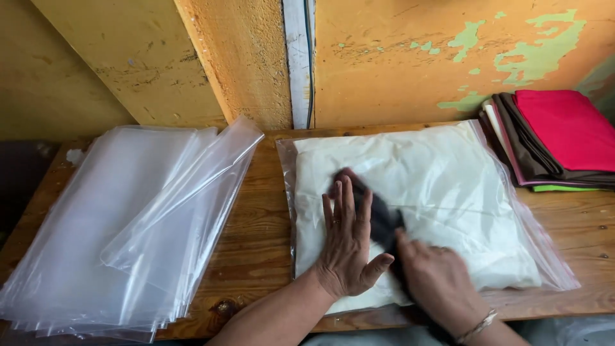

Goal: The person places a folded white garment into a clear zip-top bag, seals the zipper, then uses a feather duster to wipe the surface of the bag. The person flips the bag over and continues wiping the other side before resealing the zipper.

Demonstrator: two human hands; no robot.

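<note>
Left hand lies flat, fingers spread and pointing away toward the wall, pressing on a clear plastic bag holding folded cream cloth. Right hand is closed around a dark blurred object, which slants up and left from the fist across the bag. The bag rests on the wooden table, its long axis running left to right. Just left lies a fanned stack of empty clear bags; folded red and brown cloths sit at far right.
</note>
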